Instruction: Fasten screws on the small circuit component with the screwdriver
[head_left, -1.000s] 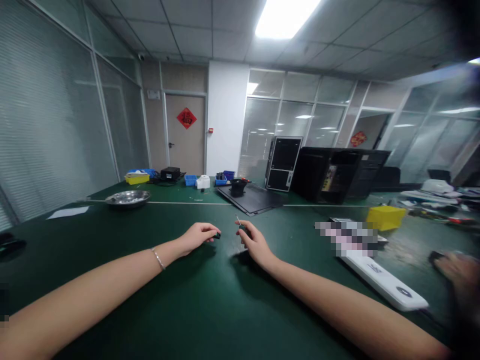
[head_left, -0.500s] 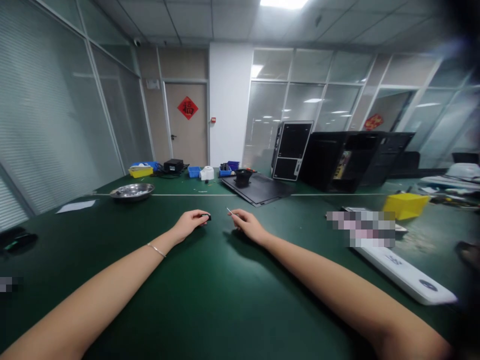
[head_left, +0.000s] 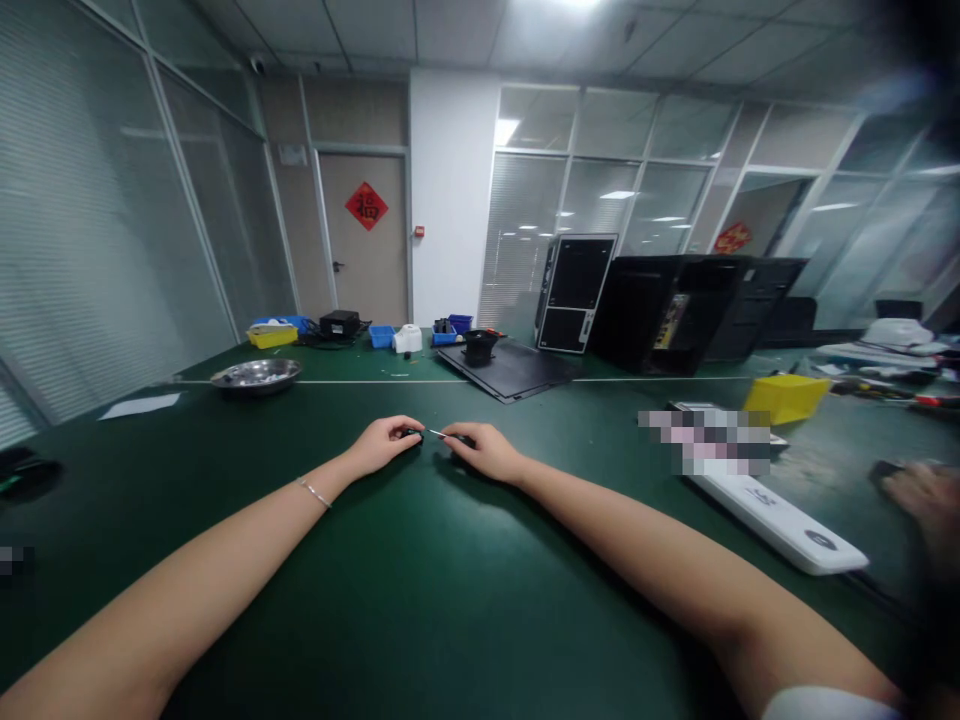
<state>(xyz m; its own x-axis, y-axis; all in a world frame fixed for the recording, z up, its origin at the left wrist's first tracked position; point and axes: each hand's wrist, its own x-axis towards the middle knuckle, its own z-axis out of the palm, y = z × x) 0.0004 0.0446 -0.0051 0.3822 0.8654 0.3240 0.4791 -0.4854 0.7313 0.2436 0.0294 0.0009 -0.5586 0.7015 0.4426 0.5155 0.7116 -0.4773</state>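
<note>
My left hand (head_left: 381, 446) pinches a small black part (head_left: 412, 434) low over the green tabletop (head_left: 435, 580). Its kind is too small to make out, and the fingers cover much of it. Facing it, my right hand (head_left: 487, 452) is closed round a slim tool with a thin silver shaft (head_left: 433, 433). The shaft points left and its tip lies at or very near the black part; I cannot tell whether they touch. The tool's handle is hidden in my fingers.
A metal dish (head_left: 257, 376) with small pieces stands left. Behind are blue bins (head_left: 382, 337), a black panel (head_left: 517, 375) and computer cases (head_left: 577, 295). To the right lie a white power strip (head_left: 787, 520), a yellow bin (head_left: 786, 399) and another person's hand (head_left: 926, 495).
My right hand has moved left, and the tool has swung down so its tip is now by the black part. My left hand stays nearly in place. The view has shifted slightly.
</note>
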